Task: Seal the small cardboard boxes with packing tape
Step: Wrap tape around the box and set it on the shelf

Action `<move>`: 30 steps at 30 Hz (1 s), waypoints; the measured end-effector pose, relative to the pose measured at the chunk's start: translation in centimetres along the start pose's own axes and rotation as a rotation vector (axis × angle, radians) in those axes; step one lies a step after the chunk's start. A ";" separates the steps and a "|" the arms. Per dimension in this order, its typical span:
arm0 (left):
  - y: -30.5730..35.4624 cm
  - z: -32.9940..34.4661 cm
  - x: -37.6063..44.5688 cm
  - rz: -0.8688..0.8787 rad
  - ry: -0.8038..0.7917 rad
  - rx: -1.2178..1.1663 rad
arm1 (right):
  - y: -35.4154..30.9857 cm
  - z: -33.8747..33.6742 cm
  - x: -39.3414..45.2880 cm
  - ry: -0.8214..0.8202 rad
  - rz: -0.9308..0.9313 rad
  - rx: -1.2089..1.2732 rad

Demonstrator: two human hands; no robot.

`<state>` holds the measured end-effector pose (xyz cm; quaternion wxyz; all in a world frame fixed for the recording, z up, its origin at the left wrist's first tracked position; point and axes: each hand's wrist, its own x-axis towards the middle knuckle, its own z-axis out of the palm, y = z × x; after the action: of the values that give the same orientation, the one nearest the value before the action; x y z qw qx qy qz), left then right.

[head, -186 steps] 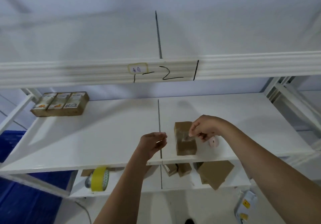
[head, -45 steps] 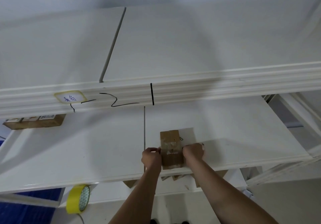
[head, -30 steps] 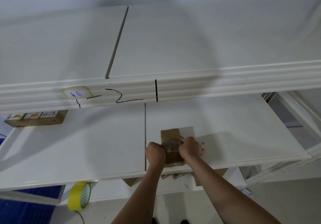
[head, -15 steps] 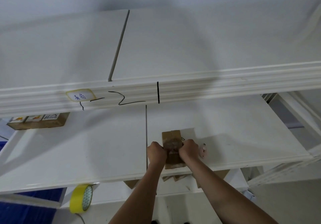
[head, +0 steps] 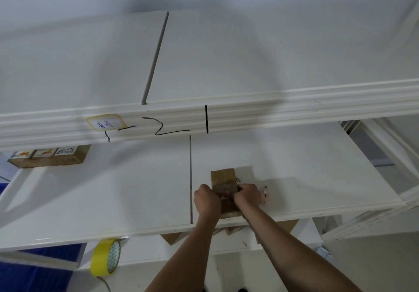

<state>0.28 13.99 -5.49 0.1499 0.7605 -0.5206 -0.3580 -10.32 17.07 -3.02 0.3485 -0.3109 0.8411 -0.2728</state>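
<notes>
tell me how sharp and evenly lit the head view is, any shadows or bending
Head view: soft diffuse light, no glare; a faint shadow on the shelf around the box; the left hand and right hand look slightly soft; the shelf edges bow from the wide-angle lens.

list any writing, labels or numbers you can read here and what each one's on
"1-2" then a vertical stroke: black marker on the white upper shelf's front edge.
Yellow-rimmed white sticker on that edge: blue handwriting, not legible.
Printed labels on the three brown boxes at far left: too blurred to read.
</notes>
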 end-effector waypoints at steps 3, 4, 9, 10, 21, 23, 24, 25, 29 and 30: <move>0.0 -0.5 -0.4 -0.007 -0.047 -0.053 | 0.0 -0.4 0.0 -0.045 0.003 0.034; -0.3 -0.7 -0.3 -0.018 -0.081 -0.099 | 0.0 -0.5 -0.1 -0.062 -0.005 0.064; -1.2 -1.7 0.4 -0.083 -0.239 -0.386 | 0.2 -1.3 -1.3 -0.151 -0.080 0.263; -1.3 -2.1 0.5 -0.086 -0.263 -0.475 | 0.1 -1.6 -1.5 -0.168 -0.099 0.322; 1.9 -5.9 -2.1 0.029 -0.434 -0.806 | -3.8 -3.3 -2.2 -0.336 -0.194 0.363; 2.4 -5.4 -2.2 0.061 -0.339 -0.787 | -4.3 -2.9 -2.6 -0.316 -0.197 0.367; 2.6 -5.4 -2.4 0.085 -0.291 -0.782 | -4.5 -2.6 -2.6 -0.303 -0.216 0.321; 2.7 -5.4 -2.6 0.100 -0.250 -0.777 | -4.5 -2.4 -2.6 -0.278 -0.242 0.253; 3.1 -5.4 -2.6 0.045 -0.145 -0.683 | -4.5 -1.9 -2.6 -0.166 -0.272 0.164; 3.2 -5.4 -2.7 0.042 -0.131 -0.658 | -4.5 -1.8 -2.7 -0.166 -0.260 0.174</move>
<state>1.38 14.29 1.25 0.3609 0.6357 -0.4011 -0.5520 -8.65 16.44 2.24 0.4044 -0.4072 0.7353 -0.3606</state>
